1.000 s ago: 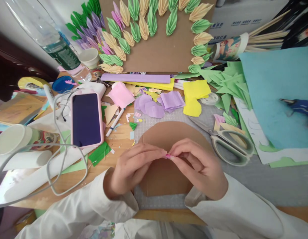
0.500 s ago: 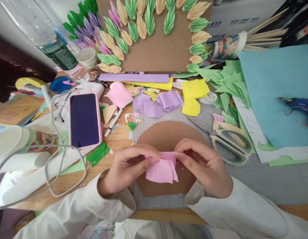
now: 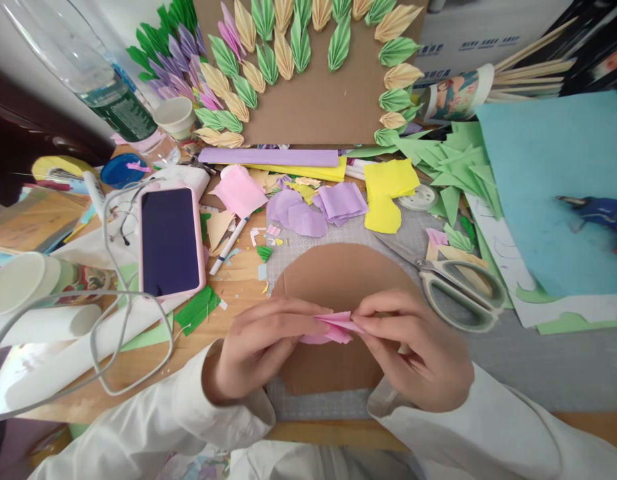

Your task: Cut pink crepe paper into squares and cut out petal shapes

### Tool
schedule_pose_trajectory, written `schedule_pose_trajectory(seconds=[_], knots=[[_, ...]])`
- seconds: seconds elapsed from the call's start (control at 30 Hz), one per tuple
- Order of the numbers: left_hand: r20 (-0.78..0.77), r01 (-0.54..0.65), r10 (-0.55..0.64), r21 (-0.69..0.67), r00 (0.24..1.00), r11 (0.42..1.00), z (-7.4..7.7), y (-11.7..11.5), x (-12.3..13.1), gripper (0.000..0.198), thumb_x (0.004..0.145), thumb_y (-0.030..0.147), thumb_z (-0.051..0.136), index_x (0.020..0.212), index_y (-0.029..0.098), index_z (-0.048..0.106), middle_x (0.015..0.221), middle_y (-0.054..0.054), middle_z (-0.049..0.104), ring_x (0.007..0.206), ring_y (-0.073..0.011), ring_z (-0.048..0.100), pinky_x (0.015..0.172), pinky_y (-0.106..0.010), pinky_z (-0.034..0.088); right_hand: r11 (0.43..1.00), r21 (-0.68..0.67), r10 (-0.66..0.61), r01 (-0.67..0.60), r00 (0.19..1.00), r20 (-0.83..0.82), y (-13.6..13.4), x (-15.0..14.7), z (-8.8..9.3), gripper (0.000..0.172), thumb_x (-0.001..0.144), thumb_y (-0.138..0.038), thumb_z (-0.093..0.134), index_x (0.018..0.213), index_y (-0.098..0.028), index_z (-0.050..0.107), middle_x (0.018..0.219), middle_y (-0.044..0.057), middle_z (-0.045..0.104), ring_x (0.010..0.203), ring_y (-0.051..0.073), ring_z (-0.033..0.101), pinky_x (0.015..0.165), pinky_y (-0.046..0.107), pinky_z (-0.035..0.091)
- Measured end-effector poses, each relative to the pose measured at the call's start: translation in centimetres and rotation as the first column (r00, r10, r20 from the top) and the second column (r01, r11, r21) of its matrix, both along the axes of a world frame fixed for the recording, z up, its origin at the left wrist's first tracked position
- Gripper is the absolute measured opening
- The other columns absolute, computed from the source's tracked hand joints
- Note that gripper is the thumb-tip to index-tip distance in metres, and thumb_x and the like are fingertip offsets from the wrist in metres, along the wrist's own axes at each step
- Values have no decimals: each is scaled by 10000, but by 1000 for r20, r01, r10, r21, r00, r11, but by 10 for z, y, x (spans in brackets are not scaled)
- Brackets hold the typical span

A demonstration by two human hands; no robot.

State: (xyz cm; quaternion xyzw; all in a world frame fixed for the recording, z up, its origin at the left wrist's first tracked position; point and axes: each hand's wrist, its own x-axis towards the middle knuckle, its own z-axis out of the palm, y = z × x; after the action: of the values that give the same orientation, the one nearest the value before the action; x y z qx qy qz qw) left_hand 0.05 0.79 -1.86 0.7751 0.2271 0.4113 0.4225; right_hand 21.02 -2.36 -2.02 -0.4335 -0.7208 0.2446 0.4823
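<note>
Between my two hands is a small folded piece of pink crepe paper (image 3: 333,327), seen nearly edge-on. My left hand (image 3: 261,343) is closed on its left side, fingers over the top and thumb mostly hidden. At the right end, my right hand (image 3: 411,347) pinches a corner between thumb and fingertips. Both hands are above a rounded brown cardboard piece (image 3: 338,273) on a grey cutting mat (image 3: 538,367). Grey-handled scissors (image 3: 461,290) lie just beyond my right hand, blades partly apart.
A pink-cased phone (image 3: 171,240) and a looping white cable (image 3: 126,333) lie left. Purple paper petals (image 3: 298,213), yellow paper (image 3: 388,190) and scraps are behind the cardboard. A board with pleated leaves (image 3: 313,100) stands at the back. Blue paper (image 3: 548,180) lies right.
The pink paper has turned from hanging flat to nearly edge-on, showing its folded layers. My left fingers have come over its front, and my right hand has shifted slightly down.
</note>
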Motion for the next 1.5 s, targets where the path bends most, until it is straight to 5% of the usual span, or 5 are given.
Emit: schedule_pose_trajectory(seconds=[0.37, 0.57, 0.73, 1.0, 1.5], knots=[[3, -180, 180, -40, 984, 983, -6, -3, -1, 346, 820, -62, 554, 1049, 169, 673, 1019, -81, 739, 946, -167, 696, 812, -251, 566, 993, -82, -104, 90, 976, -189, 1, -2, 0, 190, 885, -89, 515, 918, -276, 526, 823, 44, 706, 765, 204, 686, 595, 342, 547], [-65, -402, 406, -340, 912, 850, -10, 1, 7, 163, 810, 90, 671, 946, 180, 668, 880, -26, 722, 771, -125, 686, 638, -182, 568, 949, -273, -272, 158, 848, -455, 6, 8, -3, 99, 901, -169, 585, 893, -245, 521, 825, 45, 648, 739, 177, 624, 541, 285, 470], [-75, -354, 367, -501, 927, 790, -9, -4, 12, 206, 804, 109, 682, 990, 188, 640, 903, -23, 707, 769, -109, 678, 605, -146, 550, 871, -380, 50, -311, 825, -562, -3, 0, 2, 76, 945, -189, 516, 905, -253, 508, 781, -5, 615, 516, 92, 491, 403, 208, 353], [94, -140, 236, -574, 967, 806, -5, -10, 16, 204, 796, 91, 694, 975, 186, 672, 879, -10, 718, 755, -74, 683, 656, -99, 545, 922, -374, -6, -104, 959, -282, -10, -9, -13, 136, 887, -118, 577, 876, -236, 509, 879, 9, 600, 718, 116, 575, 550, 233, 446], [115, -124, 217, -532, 969, 838, -6, -17, 18, 189, 846, 127, 646, 1029, 168, 672, 941, -59, 733, 833, -114, 705, 717, -144, 570, 929, -371, -107, 9, 964, -244, -14, -23, -19, 173, 881, -95, 572, 821, -218, 465, 799, -26, 567, 651, 83, 548, 539, 220, 428]])
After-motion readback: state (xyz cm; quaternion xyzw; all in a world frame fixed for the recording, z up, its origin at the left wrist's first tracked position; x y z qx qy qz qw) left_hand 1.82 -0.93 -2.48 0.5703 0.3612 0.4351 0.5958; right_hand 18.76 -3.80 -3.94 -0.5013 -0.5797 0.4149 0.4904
